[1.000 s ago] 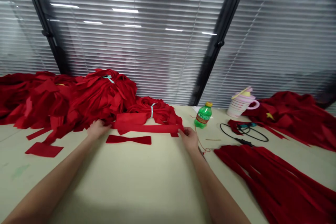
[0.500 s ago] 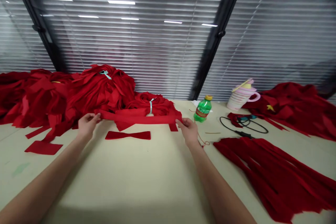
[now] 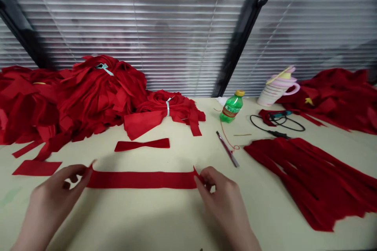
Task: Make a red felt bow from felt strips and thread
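Note:
A flat red fabric strip (image 3: 143,180) stretches sideways between my hands, low over the pale table. My left hand (image 3: 60,188) pinches its left end, and my right hand (image 3: 219,190) pinches the right end; both end corners curl upward. Beyond the strip lies a red bow-shaped fabric piece (image 3: 142,144), narrow in its middle. A small red rectangle of fabric (image 3: 37,168) rests beyond my left hand. Farther back sits a bundle of red strips (image 3: 182,106) bound with a pale tie. Past my right hand is a slim metallic tool (image 3: 227,149), perhaps tweezers.
Large heaps of red strips (image 3: 100,94) fill the back left. At the right stand a green bottle (image 3: 232,106) and a pink-and-white cup (image 3: 275,88), with a black cable (image 3: 278,133) before them. A dark red fabric stack (image 3: 312,184) spreads at the right.
My hands have come back toward me, bringing the strip from beside the tied bundle to the near part of the table. The slim tool, hidden before, now shows.

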`<state>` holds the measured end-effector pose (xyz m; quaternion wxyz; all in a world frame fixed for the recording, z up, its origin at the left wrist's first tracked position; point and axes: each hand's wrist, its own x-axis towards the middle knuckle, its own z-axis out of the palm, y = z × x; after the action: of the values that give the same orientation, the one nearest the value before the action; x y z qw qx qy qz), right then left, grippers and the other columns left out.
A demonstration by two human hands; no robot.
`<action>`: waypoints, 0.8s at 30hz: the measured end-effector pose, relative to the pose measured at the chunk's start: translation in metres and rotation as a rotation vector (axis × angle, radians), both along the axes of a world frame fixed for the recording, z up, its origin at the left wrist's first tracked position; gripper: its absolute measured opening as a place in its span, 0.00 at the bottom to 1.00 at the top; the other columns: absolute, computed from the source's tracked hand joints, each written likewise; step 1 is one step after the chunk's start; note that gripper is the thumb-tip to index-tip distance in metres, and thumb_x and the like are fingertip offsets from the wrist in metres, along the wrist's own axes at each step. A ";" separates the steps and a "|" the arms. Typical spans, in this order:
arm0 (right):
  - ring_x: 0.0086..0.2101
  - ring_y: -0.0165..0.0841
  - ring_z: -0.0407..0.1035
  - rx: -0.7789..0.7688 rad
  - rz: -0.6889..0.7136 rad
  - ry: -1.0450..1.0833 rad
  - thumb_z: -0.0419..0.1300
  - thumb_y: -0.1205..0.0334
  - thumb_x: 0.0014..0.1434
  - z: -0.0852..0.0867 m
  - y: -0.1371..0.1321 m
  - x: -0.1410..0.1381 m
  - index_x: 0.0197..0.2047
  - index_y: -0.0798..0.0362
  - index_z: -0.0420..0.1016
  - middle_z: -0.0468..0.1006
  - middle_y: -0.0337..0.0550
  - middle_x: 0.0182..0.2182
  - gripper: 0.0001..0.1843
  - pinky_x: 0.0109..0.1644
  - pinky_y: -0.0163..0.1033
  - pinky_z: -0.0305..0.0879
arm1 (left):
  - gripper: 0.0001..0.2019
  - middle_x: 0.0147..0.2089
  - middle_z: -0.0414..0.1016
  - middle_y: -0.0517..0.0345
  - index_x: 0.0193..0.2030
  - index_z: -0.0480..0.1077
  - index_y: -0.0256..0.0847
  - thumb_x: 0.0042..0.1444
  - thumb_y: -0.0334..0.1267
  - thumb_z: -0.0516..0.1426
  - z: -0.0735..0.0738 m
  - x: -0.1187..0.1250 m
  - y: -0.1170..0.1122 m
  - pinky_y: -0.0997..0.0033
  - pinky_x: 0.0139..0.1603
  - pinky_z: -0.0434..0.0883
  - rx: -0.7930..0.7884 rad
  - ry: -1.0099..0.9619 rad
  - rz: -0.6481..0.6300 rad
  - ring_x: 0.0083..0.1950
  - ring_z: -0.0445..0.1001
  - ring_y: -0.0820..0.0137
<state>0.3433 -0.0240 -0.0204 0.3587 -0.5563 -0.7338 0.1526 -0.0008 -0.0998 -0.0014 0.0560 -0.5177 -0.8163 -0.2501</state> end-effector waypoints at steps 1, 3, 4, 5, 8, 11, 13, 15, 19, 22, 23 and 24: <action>0.18 0.26 0.62 0.006 0.001 0.012 0.56 0.61 0.54 0.000 -0.004 -0.003 0.25 0.52 0.63 0.68 0.35 0.18 0.08 0.23 0.31 0.58 | 0.11 0.24 0.71 0.66 0.34 0.68 0.46 0.49 0.49 0.57 -0.001 0.008 0.002 0.76 0.21 0.67 -0.012 -0.009 -0.055 0.20 0.69 0.74; 0.18 0.26 0.61 0.018 0.005 0.039 0.55 0.61 0.55 0.002 -0.011 -0.009 0.26 0.52 0.64 0.68 0.34 0.18 0.08 0.23 0.30 0.58 | 0.12 0.27 0.71 0.63 0.36 0.67 0.45 0.51 0.50 0.55 -0.003 0.018 0.008 0.76 0.22 0.67 0.011 -0.038 -0.189 0.20 0.68 0.74; 0.18 0.25 0.61 0.021 0.006 0.048 0.55 0.61 0.56 0.003 -0.013 -0.011 0.26 0.52 0.64 0.68 0.34 0.18 0.08 0.23 0.30 0.58 | 0.12 0.27 0.71 0.62 0.36 0.67 0.45 0.52 0.50 0.54 -0.005 0.020 0.010 0.76 0.22 0.67 0.003 -0.046 -0.272 0.21 0.67 0.74; 0.19 0.25 0.61 0.019 0.007 0.054 0.55 0.61 0.56 0.004 -0.015 -0.013 0.26 0.52 0.64 0.68 0.34 0.19 0.08 0.24 0.30 0.58 | 0.11 0.28 0.71 0.61 0.37 0.67 0.45 0.52 0.49 0.54 -0.007 0.020 0.012 0.76 0.22 0.67 -0.024 -0.048 -0.361 0.22 0.68 0.73; 0.19 0.25 0.61 -0.009 0.014 0.065 0.55 0.62 0.57 0.003 -0.020 -0.019 0.27 0.52 0.65 0.68 0.34 0.20 0.07 0.24 0.30 0.58 | 0.10 0.32 0.73 0.59 0.40 0.67 0.46 0.55 0.46 0.52 -0.014 0.015 0.017 0.76 0.24 0.68 -0.116 -0.031 -0.543 0.25 0.71 0.72; 0.20 0.25 0.62 -0.053 0.019 0.075 0.54 0.62 0.57 -0.002 -0.023 -0.029 0.28 0.52 0.65 0.68 0.35 0.21 0.07 0.25 0.30 0.59 | 0.09 0.31 0.72 0.59 0.39 0.66 0.45 0.58 0.45 0.49 -0.016 0.014 0.024 0.73 0.25 0.66 -0.222 0.037 -0.618 0.25 0.70 0.72; 0.21 0.26 0.63 -0.089 0.045 0.074 0.54 0.62 0.58 -0.004 -0.022 -0.040 0.28 0.53 0.65 0.68 0.36 0.22 0.07 0.26 0.31 0.59 | 0.09 0.27 0.69 0.60 0.36 0.65 0.43 0.60 0.43 0.47 -0.016 0.020 0.030 0.71 0.25 0.65 -0.282 0.110 -0.667 0.24 0.69 0.70; 0.22 0.27 0.63 -0.120 0.076 0.065 0.53 0.62 0.58 -0.003 -0.021 -0.053 0.28 0.53 0.66 0.69 0.37 0.22 0.07 0.27 0.32 0.59 | 0.09 0.27 0.68 0.59 0.36 0.64 0.42 0.61 0.41 0.47 -0.018 0.027 0.035 0.70 0.26 0.65 -0.243 0.166 -0.715 0.25 0.69 0.69; 0.23 0.29 0.64 -0.150 0.117 0.015 0.52 0.62 0.58 -0.001 -0.021 -0.079 0.29 0.53 0.66 0.70 0.39 0.23 0.08 0.28 0.33 0.60 | 0.05 0.35 0.69 0.56 0.39 0.63 0.41 0.60 0.33 0.47 -0.026 0.037 0.036 0.70 0.32 0.67 -0.085 0.074 -0.878 0.34 0.70 0.69; 0.23 0.30 0.65 -0.139 0.130 -0.050 0.52 0.63 0.58 -0.001 -0.023 -0.094 0.29 0.53 0.66 0.70 0.40 0.24 0.07 0.29 0.34 0.60 | 0.04 0.38 0.68 0.56 0.35 0.62 0.39 0.58 0.29 0.49 -0.029 0.038 0.034 0.72 0.36 0.67 -0.060 -0.092 -0.906 0.37 0.69 0.71; 0.23 0.30 0.65 -0.135 0.135 -0.071 0.52 0.64 0.58 -0.002 -0.023 -0.098 0.29 0.53 0.67 0.70 0.40 0.23 0.07 0.28 0.34 0.60 | 0.04 0.38 0.67 0.56 0.34 0.62 0.39 0.57 0.28 0.49 -0.029 0.037 0.034 0.73 0.36 0.67 -0.059 -0.136 -0.915 0.38 0.68 0.71; 0.23 0.30 0.64 -0.133 0.143 -0.093 0.52 0.64 0.58 -0.004 -0.023 -0.102 0.29 0.53 0.67 0.70 0.40 0.23 0.07 0.28 0.34 0.60 | 0.04 0.38 0.67 0.56 0.33 0.62 0.39 0.57 0.28 0.50 -0.029 0.037 0.035 0.73 0.36 0.67 -0.059 -0.167 -0.922 0.38 0.68 0.72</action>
<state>0.2415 -0.0474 -0.0241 0.2747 -0.5316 -0.7758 0.2002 0.0364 -0.0651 -0.0308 -0.1415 -0.8059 -0.5096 -0.2661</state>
